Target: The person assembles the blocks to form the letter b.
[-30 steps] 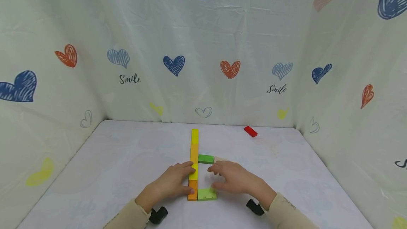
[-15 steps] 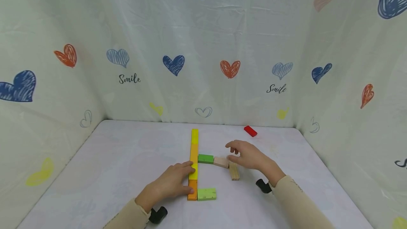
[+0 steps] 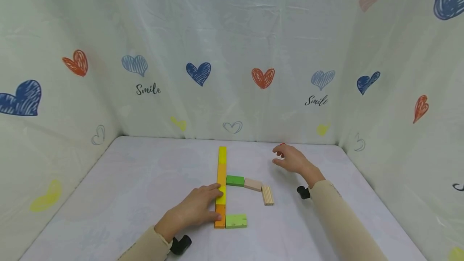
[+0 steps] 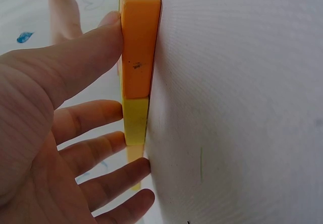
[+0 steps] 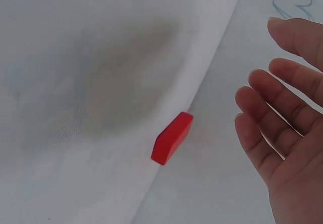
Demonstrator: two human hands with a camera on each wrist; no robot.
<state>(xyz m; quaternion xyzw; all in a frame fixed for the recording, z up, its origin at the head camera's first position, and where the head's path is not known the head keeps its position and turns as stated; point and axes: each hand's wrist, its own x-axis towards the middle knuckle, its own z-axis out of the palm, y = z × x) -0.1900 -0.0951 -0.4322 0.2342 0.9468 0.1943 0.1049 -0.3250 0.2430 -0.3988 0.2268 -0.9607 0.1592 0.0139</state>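
Note:
My left hand [image 3: 193,208] touches the near part of a straight row of yellow and orange blocks; the thumb lies against the orange block [image 4: 139,42] and fingertips against the yellow block [image 4: 135,120]. To the right of the row are a green block [image 3: 235,181], a pale wooden block [image 3: 253,185] and a striped wooden block [image 3: 268,195], forming a bent line. Beside the near orange block lies a light green block [image 3: 236,221]. My right hand [image 3: 293,160] hovers at the back right, fingers loosely bent, holding nothing. The red block [image 5: 172,138] lies close by, mostly hidden in the head view.
The white table [image 3: 145,172] ends at a curtain [image 3: 163,112] with printed hearts at the back and sides. A black wrist device [image 3: 180,245] sits under the left wrist, another black device [image 3: 303,192] by the right.
My right hand has moved from near the light green block, past the striped wooden block, to the red block at the back right. My left hand has stayed on the row.

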